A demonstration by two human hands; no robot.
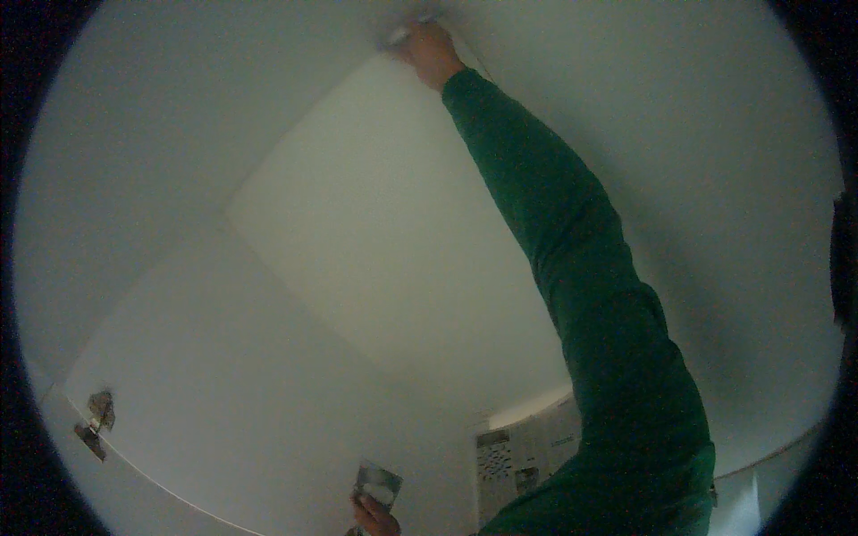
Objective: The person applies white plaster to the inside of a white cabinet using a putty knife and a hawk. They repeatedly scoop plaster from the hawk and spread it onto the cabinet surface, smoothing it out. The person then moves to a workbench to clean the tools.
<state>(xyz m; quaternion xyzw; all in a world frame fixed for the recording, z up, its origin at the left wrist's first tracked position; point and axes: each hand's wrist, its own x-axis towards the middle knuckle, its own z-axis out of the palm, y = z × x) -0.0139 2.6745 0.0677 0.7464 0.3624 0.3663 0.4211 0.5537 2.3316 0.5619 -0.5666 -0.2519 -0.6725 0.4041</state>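
My right arm, in a green sleeve [545, 205], stretches far up to where pale wall surfaces meet at the top. There my right hand [431, 55] is closed round a tool whose light, blade-like edge [399, 37] lies at the surface; blur and dimness hide its exact kind. Low in the picture, my left hand [377, 518] grips a small flat grey plate [366, 473], perhaps a wide putty knife. A white, paste-like lump [382, 495] sits on it. The left fingers wrap the plate's lower edge.
Pale walls [384, 223] meet in corners around me. Printed newspaper sheets [505, 460] stand behind my right elbow. At the lower left, a rough brown patch [101, 409] marks the wall beside a thin edge line. A dark object [840, 259] shows at the far right rim.
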